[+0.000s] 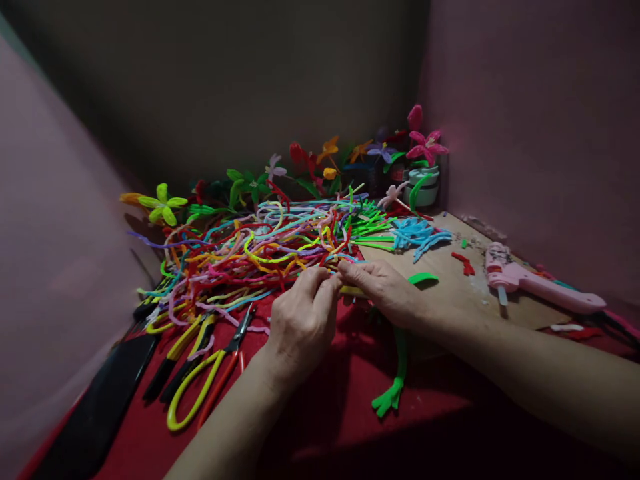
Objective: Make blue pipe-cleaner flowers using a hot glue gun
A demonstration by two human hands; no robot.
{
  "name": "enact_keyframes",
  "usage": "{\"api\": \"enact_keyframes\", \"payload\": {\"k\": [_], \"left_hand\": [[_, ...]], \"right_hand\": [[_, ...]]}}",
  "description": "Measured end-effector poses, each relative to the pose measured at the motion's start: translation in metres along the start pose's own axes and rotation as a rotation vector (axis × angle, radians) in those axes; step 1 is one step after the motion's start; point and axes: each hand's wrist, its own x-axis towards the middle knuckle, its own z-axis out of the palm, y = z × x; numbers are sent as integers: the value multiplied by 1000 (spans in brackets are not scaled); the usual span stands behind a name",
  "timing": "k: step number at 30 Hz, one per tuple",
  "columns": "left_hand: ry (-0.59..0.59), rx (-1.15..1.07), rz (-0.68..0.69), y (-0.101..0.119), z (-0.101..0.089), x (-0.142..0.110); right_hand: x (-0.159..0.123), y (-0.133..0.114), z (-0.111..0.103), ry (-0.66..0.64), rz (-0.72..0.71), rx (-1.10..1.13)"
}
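Observation:
My left hand (303,320) and my right hand (383,287) meet at the near edge of a big tangled heap of coloured pipe cleaners (255,250). Both hands pinch strands there, fingertips almost touching. A yellow pipe cleaner (353,291) shows just under my right hand's fingers. Below my right wrist a green pipe-cleaner stem (397,373) with a splayed end lies on the red cloth (325,413).
Scissors with yellow handles (200,387) and pliers (173,357) lie at the left on the cloth. A pink glue gun (530,283) rests on the wooden board (450,293) at the right. Finished pipe-cleaner flowers (425,147) stand along the back wall. Blue pieces (417,235) lie nearby.

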Motion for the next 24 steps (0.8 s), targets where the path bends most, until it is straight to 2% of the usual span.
{"api": "enact_keyframes", "payload": {"k": [5, 8, 11, 12, 13, 15, 17, 19, 22, 24], "left_hand": [[29, 52, -22, 5, 1, 0], [-2, -134, -184, 8, 0, 1], [-104, -614, -558, 7, -4, 7], [-177, -838, -717, 6, -6, 10], [-305, -1090, -854, 4, -7, 12], [-481, -1538, -1031, -1, -7, 15], [-607, -1823, -1090, -5, -6, 17], [-688, -1948, -1086, -7, -4, 16], [-751, -1935, -1018, -7, -4, 14], [-704, -1819, -1010, -8, -5, 13]], "right_hand": [[-1, -1, 0, 155, -209, -189], [-1, 0, 0, 226, -332, -306], [-3, 0, 0, 251, -418, -353], [-4, -1, 1, 249, -450, -357], [-5, -1, 1, 241, -485, -361], [-8, -3, 2, 217, -546, -362], [-10, -4, 2, 193, -595, -362], [-12, -5, 3, 189, -646, -361], [-18, -12, 5, 211, -717, -345], [-24, -18, 3, 241, -737, -328]]}}
